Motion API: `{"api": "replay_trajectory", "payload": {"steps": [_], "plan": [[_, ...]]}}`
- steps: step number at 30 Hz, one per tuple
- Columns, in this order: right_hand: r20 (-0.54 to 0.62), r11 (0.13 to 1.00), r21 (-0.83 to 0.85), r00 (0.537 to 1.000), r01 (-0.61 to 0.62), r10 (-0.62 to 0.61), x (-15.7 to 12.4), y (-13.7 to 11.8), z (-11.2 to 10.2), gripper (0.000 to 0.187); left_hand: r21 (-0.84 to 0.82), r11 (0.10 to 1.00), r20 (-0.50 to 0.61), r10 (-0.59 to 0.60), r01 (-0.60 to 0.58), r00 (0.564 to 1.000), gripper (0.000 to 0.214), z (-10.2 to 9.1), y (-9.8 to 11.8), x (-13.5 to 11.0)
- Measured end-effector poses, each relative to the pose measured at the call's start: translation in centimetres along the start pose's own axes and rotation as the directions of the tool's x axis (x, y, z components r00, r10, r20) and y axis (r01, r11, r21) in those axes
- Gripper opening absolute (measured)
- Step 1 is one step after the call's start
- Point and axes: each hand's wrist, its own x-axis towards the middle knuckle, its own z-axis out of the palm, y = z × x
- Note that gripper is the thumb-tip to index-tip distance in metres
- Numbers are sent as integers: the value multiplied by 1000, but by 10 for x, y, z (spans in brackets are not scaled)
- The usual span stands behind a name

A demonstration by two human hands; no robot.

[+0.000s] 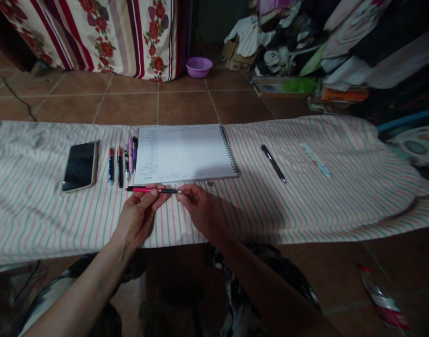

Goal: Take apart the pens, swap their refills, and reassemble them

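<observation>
Between my two hands a red and black pen lies level, just in front of the notebook's near edge. My left hand is closed on its red barrel, thumb on top. The fingers of my right hand pinch the pen's tip end. Behind them a spiral notebook lies flat, a blank page up and the coil on its right side. Several pens and markers lie side by side left of the notebook. A black pen rests at a slant to its right.
A striped cloth covers the low surface. On it are a phone at the left and a pale patterned ruler-like strip at the right. A purple basin stands on the tiled floor; a bottle lies at lower right.
</observation>
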Motion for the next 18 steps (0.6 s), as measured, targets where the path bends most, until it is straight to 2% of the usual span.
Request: {"api": "replay_trajectory", "payload": {"steps": [18], "plan": [[1,996,-92,1000,0,1,0,-8,0,11,22,1000,41,-4,3,999,16,-1,2,-1]]}}
